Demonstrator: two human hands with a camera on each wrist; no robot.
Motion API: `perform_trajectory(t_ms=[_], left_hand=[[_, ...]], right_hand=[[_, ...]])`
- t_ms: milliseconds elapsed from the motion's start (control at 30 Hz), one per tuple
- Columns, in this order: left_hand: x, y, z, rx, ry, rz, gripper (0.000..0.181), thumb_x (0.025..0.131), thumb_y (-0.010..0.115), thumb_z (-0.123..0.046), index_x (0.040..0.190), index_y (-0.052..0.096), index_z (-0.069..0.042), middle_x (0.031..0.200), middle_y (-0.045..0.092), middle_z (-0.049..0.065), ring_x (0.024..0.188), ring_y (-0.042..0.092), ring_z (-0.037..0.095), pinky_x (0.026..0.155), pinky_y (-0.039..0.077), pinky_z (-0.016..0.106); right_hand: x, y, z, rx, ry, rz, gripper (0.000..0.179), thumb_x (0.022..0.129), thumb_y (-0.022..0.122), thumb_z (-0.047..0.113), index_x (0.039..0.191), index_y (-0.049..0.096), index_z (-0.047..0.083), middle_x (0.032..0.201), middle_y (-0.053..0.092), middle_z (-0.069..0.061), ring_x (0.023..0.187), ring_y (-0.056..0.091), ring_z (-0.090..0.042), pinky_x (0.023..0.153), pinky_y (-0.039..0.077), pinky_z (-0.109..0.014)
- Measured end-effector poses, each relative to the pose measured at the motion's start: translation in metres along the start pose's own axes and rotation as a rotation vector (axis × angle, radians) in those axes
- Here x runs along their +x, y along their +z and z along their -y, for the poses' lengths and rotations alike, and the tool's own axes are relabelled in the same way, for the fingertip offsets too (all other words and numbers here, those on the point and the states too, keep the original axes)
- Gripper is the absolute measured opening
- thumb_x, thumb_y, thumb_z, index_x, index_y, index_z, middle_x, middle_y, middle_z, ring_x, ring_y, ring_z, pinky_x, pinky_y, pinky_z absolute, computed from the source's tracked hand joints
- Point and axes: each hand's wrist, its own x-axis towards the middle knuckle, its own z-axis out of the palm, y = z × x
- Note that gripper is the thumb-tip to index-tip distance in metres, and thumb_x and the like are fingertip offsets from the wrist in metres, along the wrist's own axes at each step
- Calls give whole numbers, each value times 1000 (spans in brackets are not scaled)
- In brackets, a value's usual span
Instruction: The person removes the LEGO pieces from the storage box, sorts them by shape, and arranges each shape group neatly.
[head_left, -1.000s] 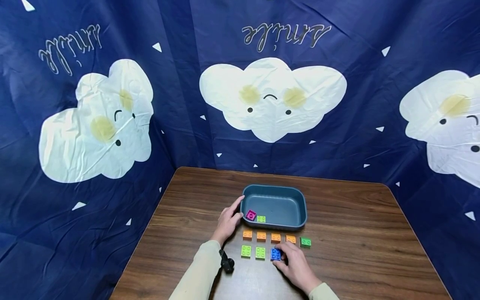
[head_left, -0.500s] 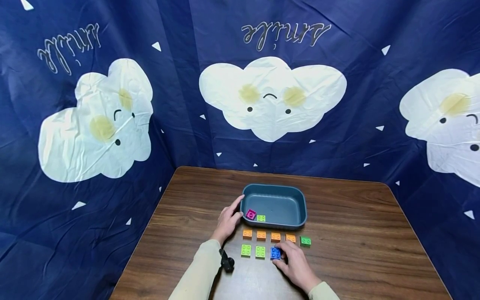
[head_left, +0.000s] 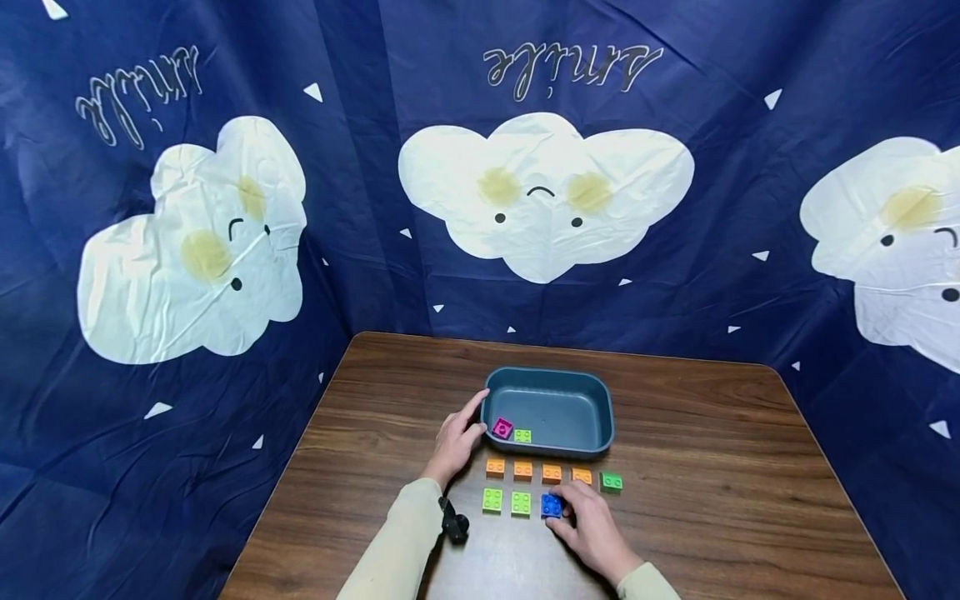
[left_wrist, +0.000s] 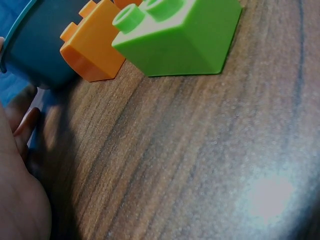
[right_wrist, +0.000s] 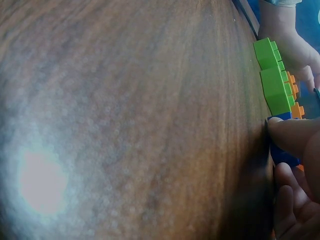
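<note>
A blue toy brick (head_left: 551, 506) with studs on top lies on the table at the right end of the near row. My right hand (head_left: 592, 529) pinches it between thumb and fingers; the right wrist view shows the thumb (right_wrist: 290, 132) against its side. The left hand (head_left: 455, 442) rests its extended fingers against the left side of a dark teal tray (head_left: 607, 417). Inside that tray's near left corner are a magenta brick (head_left: 502, 429) and a lime brick (head_left: 522, 436). Two more lime bricks (head_left: 492, 500) sit left of the blue one.
Several orange bricks (head_left: 522, 471) form a row between the tray and the lime bricks, with a green brick (head_left: 611, 482) at its right end. The wooden table (head_left: 712, 467) meets a dark blue cloud-printed curtain (head_left: 540, 308) behind and at both sides.
</note>
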Motion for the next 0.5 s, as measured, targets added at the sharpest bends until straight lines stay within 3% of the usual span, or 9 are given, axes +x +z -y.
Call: perform_trajectory(t_ms=[500], left_hand=[[-1,1,1,2,8,-7,66,95,60,-27,157,48,-46,156,55,-5,127,55,33,105,39,64]], right_hand=[[1,0,-2,-1,20,14,35,80,91,13,111,74,8,100,63,6,81,56,-2,71,51,-24]])
